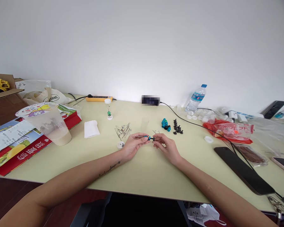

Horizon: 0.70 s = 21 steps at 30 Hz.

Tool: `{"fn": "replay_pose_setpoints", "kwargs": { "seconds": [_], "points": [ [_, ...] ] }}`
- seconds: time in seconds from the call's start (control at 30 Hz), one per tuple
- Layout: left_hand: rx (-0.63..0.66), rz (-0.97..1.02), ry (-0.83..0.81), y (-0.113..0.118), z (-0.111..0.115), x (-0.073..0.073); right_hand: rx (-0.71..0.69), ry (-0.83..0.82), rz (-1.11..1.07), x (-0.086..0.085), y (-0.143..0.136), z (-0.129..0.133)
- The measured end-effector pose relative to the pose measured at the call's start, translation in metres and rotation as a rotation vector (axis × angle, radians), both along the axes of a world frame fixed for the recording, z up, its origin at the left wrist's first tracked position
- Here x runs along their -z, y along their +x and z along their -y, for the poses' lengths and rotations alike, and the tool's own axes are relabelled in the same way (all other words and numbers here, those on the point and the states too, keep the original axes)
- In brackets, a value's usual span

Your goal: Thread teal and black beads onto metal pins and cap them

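left hand [134,145] pinches blue piece [149,138] | right hand [167,146] pinches black piece [152,139], between both hands' fingertips, join unclear | step: apparently mating pieces | next: calls for steady alignment

soft bright light — warped edges
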<state>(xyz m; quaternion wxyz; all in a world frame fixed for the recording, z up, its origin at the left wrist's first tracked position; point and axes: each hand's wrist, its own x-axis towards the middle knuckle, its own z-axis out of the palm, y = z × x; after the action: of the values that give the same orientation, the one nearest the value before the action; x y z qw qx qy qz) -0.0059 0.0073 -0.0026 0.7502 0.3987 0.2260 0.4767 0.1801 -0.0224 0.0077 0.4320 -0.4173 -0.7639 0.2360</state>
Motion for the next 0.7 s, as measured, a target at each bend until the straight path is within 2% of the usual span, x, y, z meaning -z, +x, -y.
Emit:
{"fn": "replay_pose_setpoints", "kwargs": {
  "seconds": [0.7],
  "points": [
    [-0.003,-0.007,-0.002,0.0001,0.0,-0.0003,-0.006,-0.01,-0.001,-0.0009,-0.0004,0.0]
  ]
}}
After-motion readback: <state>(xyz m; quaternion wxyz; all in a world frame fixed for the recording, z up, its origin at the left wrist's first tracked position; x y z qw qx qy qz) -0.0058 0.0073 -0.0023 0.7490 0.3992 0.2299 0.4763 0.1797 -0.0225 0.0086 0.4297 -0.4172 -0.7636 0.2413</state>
